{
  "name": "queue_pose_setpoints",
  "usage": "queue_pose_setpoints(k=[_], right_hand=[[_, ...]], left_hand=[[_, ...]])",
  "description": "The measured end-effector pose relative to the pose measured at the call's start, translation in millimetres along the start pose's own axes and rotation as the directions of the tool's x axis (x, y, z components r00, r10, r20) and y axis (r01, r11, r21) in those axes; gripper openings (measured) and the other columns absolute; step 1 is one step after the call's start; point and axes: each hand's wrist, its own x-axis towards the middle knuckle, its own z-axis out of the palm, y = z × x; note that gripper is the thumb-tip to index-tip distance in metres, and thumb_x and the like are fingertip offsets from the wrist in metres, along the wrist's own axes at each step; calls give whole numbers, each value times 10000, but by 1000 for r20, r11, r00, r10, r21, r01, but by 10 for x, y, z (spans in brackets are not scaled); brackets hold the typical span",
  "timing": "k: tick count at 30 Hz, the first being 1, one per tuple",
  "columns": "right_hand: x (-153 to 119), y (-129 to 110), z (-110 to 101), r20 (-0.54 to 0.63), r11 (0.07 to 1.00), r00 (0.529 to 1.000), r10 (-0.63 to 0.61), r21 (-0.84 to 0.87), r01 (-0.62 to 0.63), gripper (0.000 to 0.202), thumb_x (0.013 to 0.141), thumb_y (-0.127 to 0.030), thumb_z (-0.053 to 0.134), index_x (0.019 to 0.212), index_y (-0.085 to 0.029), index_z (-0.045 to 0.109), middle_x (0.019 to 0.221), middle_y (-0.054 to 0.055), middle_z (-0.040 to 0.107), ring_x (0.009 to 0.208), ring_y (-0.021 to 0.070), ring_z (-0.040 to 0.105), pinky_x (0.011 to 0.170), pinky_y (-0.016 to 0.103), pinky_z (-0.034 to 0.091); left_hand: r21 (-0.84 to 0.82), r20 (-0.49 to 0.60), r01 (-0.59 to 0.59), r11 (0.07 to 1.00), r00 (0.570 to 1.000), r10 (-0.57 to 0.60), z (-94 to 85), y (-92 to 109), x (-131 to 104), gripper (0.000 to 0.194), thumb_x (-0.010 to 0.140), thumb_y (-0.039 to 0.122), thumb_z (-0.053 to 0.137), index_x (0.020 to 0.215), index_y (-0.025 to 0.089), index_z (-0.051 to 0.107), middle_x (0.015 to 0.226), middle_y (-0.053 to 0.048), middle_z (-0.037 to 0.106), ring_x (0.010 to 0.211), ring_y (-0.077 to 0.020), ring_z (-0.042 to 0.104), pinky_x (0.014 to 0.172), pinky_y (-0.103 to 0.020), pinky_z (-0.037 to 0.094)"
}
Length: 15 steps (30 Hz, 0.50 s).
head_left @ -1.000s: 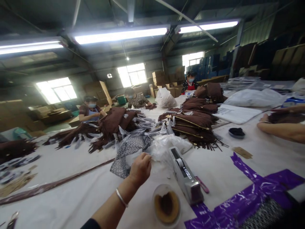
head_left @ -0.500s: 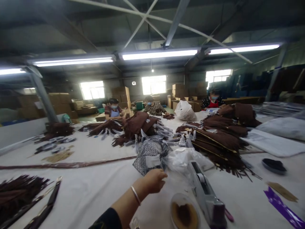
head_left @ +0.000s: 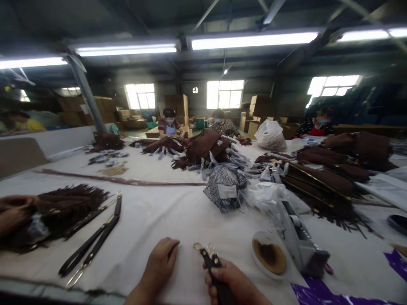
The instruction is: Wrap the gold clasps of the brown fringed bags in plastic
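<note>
My right hand (head_left: 232,279) is closed round a dark leather strap (head_left: 212,264) at the near edge of the view. Two gold-coloured metal clasps (head_left: 205,248) stick out past the fingers at its ends. To the left, my left hand (head_left: 161,259) is low over the white tabletop with its fingers curled together. Whatever it may hold is hidden under the fingers. Further left another dark leather strap (head_left: 95,241) lies folded, with metal fittings. A tape dispenser (head_left: 302,241) and a round clear tub (head_left: 270,256) with brown contents stand right of my right hand.
At the left edge another person's hands (head_left: 15,214) touch a brown fringed pile (head_left: 66,207). Ahead lie a patterned cloth bundle (head_left: 225,188), clear plastic (head_left: 270,197) and stacked brown fringed pieces (head_left: 327,186). Purple plastic (head_left: 330,294) lies at front right. People sit across the table.
The view has swung left. My left hand has drawn back from beside the patterned bundle. My right hand has come into view with the strap, and another person's hands now show at left.
</note>
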Motion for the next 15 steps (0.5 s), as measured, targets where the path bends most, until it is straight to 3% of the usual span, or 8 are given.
queue_pose_setpoints(k=[3,7,11,15], right_hand=[[-106,-6,91,-89,998,996,22,60,-17,389,785,-286,723,1118,-150,576,786,10,631,551,88,565,518,225,444],[-161,-57,197,-121,998,993,1,61,6,364,795,-258,735,1109,-151,585,772,-2,612,554,82,554,517,217,436],[-191,-15,250,-141,998,990,11,59,-3,385,780,-258,765,1122,-179,607,773,-11,603,557,76,545,519,210,422],[-197,18,200,-187,999,981,50,4,-50,446,727,-357,826,1111,-222,645,762,-7,588,545,85,542,512,224,418]], left_hand=[[50,24,26,998,999,-27,-7,72,80,217,911,202,473,935,220,688,874,-74,675,888,-241,634,833,-388,533],[20,47,41,999,998,-42,2,40,120,222,910,190,470,954,201,687,889,-80,664,912,-236,614,848,-375,508],[-23,21,59,998,998,-59,-37,26,62,208,888,180,495,939,193,696,877,-87,669,906,-238,613,839,-378,502],[-117,4,112,987,994,-113,-10,165,-111,186,882,219,525,904,195,708,868,-88,704,860,-221,641,813,-362,516]])
